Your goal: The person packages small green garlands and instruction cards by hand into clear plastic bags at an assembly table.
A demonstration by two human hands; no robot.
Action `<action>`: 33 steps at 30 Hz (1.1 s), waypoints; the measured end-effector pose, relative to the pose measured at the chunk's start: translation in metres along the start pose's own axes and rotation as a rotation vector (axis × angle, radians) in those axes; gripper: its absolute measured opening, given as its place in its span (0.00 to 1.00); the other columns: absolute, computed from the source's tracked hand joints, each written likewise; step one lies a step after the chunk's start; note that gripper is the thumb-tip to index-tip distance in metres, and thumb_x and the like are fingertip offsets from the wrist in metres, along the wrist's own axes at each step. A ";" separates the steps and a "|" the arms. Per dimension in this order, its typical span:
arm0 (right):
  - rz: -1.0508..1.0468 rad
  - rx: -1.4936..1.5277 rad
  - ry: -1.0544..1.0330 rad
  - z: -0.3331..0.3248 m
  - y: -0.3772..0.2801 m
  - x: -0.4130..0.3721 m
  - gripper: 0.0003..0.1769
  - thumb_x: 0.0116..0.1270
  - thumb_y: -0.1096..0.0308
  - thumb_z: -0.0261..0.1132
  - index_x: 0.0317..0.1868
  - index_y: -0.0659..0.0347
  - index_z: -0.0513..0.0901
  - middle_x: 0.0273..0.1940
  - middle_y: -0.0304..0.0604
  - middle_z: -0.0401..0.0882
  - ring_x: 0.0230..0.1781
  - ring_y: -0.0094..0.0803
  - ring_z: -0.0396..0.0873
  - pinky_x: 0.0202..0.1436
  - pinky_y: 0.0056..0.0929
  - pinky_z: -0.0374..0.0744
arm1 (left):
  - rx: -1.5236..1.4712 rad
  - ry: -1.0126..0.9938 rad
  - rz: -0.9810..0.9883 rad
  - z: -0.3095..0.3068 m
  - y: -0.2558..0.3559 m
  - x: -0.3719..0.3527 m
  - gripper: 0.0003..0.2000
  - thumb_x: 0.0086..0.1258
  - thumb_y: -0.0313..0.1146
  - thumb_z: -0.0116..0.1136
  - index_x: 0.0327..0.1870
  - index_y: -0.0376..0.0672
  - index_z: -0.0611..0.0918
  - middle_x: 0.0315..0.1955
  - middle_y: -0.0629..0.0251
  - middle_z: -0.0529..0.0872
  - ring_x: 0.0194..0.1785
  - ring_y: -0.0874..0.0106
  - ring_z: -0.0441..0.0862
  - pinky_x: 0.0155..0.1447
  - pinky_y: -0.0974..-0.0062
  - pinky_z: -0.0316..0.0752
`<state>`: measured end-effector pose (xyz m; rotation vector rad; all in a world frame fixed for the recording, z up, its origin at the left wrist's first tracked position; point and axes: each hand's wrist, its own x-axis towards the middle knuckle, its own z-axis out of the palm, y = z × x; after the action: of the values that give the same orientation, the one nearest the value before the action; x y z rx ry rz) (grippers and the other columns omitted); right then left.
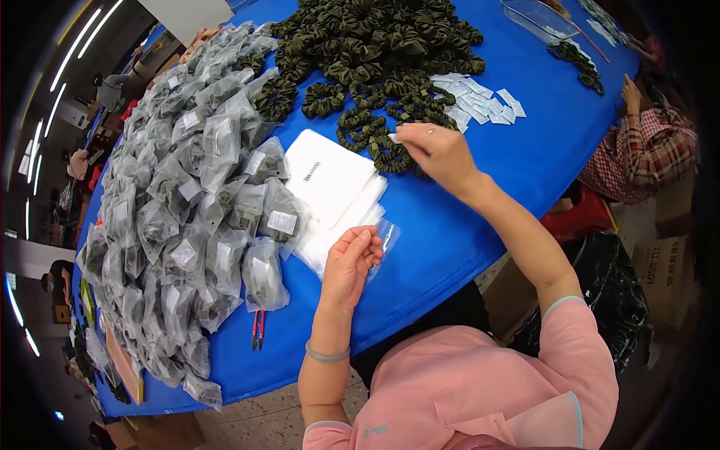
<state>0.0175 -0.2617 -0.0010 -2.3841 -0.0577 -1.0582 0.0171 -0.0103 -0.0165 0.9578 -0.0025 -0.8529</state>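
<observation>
My left hand (pixel 351 259) is closed on a clear plastic bag (pixel 388 235), which sticks out past the fingers on the right. Just beyond it lies a stack of white frosted bags (pixel 330 176) with dark print on the top one. My right hand (pixel 442 154) is above the near edge of the dark green scrunchies (pixel 367 124), its thumb and fingers pinched on a small white slip (pixel 394 138). Part of one scrunchie (pixel 391 155) shows beneath this hand. Loose white labels (pixel 480 101) are scattered beyond it.
Filled grey bags (pixel 180 195) cover the table's left side. Red-handled thread snips (pixel 258 330) lie at their near edge. A large scrunchie heap (pixel 375 37) stands at the back. A clear tray (pixel 536 19) is at back right, and a person in a checked shirt (pixel 660 146) sits at the right.
</observation>
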 end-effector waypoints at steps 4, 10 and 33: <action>-0.189 -0.239 -0.137 0.031 -0.004 -0.012 0.12 0.60 0.75 0.68 0.45 0.62 0.85 0.47 0.43 0.87 0.52 0.37 0.85 0.53 0.32 0.84 | 0.074 0.057 0.038 0.000 0.002 -0.005 0.09 0.74 0.31 0.57 0.46 0.34 0.83 0.34 0.61 0.84 0.33 0.75 0.79 0.39 0.82 0.75; -0.247 -0.416 -0.172 0.033 -0.011 -0.019 0.14 0.63 0.74 0.65 0.50 0.63 0.83 0.49 0.44 0.87 0.52 0.39 0.85 0.50 0.33 0.85 | 1.097 0.194 0.487 0.011 0.038 0.002 0.06 0.69 0.28 0.60 0.41 0.36 0.86 0.33 0.61 0.85 0.34 0.72 0.80 0.38 0.79 0.76; -0.148 -0.475 -0.324 0.184 0.053 0.115 0.17 0.67 0.66 0.61 0.55 0.61 0.81 0.56 0.44 0.84 0.53 0.43 0.83 0.51 0.36 0.83 | 1.820 0.271 0.628 -0.024 0.054 0.073 0.03 0.56 0.22 0.60 0.28 0.32 0.83 0.38 0.54 0.85 0.41 0.57 0.80 0.43 0.64 0.79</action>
<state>0.2349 -0.2386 -0.0466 -3.0073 -0.1100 -0.8033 0.1097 -0.0243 -0.0178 2.5466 -0.9311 0.1166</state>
